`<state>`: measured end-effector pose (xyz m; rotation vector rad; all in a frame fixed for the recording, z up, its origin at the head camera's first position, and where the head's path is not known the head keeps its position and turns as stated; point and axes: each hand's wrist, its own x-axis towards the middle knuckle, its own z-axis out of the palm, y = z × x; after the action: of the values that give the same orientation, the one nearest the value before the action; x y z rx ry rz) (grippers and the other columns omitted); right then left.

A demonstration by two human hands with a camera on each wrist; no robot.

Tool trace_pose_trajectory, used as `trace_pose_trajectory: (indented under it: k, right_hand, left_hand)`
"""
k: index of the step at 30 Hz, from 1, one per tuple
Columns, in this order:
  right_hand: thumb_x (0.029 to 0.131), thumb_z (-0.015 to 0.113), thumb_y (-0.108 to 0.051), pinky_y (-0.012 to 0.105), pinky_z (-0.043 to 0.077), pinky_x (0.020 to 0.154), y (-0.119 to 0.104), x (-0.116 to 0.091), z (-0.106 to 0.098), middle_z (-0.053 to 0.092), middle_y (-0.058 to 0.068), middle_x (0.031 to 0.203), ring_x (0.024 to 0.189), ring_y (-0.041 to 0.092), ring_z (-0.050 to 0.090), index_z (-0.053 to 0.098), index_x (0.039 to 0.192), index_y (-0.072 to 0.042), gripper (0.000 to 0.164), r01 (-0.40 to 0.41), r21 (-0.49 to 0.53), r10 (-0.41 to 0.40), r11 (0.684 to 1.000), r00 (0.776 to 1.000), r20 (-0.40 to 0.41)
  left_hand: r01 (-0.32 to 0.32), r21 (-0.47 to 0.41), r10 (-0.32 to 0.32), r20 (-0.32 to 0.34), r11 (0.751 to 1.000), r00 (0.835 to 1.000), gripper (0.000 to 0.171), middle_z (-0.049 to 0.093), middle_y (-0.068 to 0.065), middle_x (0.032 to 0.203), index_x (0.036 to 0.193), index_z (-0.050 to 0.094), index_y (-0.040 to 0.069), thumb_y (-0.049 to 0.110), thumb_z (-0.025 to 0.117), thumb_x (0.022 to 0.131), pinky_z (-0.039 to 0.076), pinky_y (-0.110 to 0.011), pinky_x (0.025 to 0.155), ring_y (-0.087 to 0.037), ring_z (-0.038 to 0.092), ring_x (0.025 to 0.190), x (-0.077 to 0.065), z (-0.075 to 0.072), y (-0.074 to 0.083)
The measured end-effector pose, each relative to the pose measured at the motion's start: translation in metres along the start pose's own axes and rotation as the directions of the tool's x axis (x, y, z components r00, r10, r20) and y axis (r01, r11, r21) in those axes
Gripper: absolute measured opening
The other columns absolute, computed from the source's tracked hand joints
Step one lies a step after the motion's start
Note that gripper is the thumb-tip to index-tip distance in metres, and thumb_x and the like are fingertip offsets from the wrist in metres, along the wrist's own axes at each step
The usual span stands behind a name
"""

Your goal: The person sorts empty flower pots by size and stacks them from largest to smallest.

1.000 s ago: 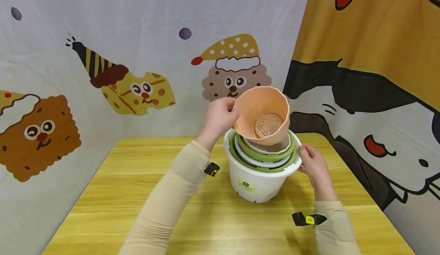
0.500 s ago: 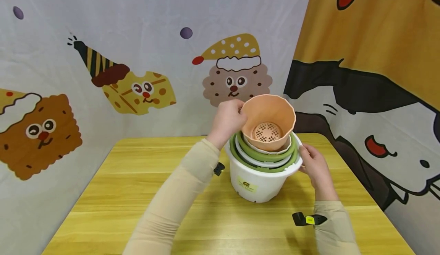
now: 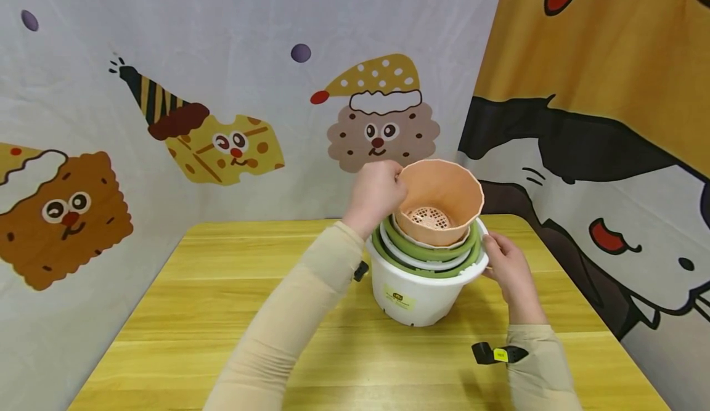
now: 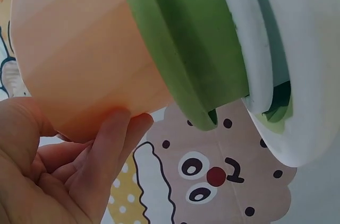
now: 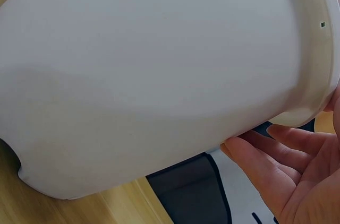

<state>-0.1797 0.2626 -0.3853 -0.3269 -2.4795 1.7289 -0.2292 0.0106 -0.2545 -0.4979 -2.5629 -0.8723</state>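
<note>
A peach plastic flowerpot [image 3: 440, 186] with a perforated base tilts toward me at the top of a nested stack. My left hand [image 3: 379, 194] pinches its rim on the left side; in the left wrist view the thumb and fingers [image 4: 109, 139] lie along its outer wall. Below it sit a white-rimmed pot and green pots [image 3: 429, 252], all inside a large white flowerpot [image 3: 416, 297] with a yellow label. My right hand [image 3: 506, 266] grips the white pot's rim at the right. In the right wrist view its fingers [image 5: 260, 168] touch the wall under the rim.
The white pot stands on a wooden table [image 3: 233, 312], right of the middle. A cartoon-printed cloth [image 3: 238, 78] hangs behind the table, and another printed cloth [image 3: 610, 152] is at the right. Both wrists wear black camera straps [image 3: 499, 354].
My left hand has moved right and down with the peach pot, lowering it into the top of the stack. The right hand and the white pot have stayed in place.
</note>
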Motion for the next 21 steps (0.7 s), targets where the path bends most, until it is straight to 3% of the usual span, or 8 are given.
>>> trace_pose_trajectory:
  k: [13,17,21]
  right_hand:
    - [0.105,0.033,-0.045,0.02,0.056,0.076,0.0,-0.001,0.001,0.042,0.027,0.144,0.118,0.033,0.051,0.036,0.15,0.002,0.065,0.011,0.0,-0.011,1.0,1.0,0.0]
    - [0.105,0.033,-0.045,0.021,0.056,0.076,0.0,-0.002,0.0,0.041,0.027,0.144,0.119,0.034,0.05,0.035,0.151,0.002,0.066,0.013,0.002,-0.013,1.0,1.0,0.006]
    - [0.104,0.033,-0.046,0.021,0.056,0.078,0.0,-0.001,0.0,0.04,0.027,0.144,0.119,0.034,0.05,0.034,0.151,0.002,0.067,0.013,-0.002,-0.013,1.0,1.0,0.011]
  left_hand:
    - [0.05,0.11,-0.056,0.047,0.993,0.997,0.031,0.034,0.002,0.054,0.058,0.043,0.014,0.004,0.058,0.083,0.025,-0.024,0.043,-0.014,0.035,0.053,-0.001,0.012,-0.003]
    - [0.04,0.096,-0.045,0.053,0.995,0.998,0.031,0.035,0.002,0.055,0.059,0.043,0.013,0.004,0.058,0.085,0.026,-0.023,0.042,-0.013,0.035,0.052,-0.002,0.014,-0.004]
    - [0.039,0.021,-0.04,0.065,0.999,0.997,0.03,0.036,0.001,0.055,0.061,0.045,0.013,0.006,0.057,0.088,0.027,-0.022,0.042,-0.012,0.034,0.049,-0.004,0.016,-0.01]
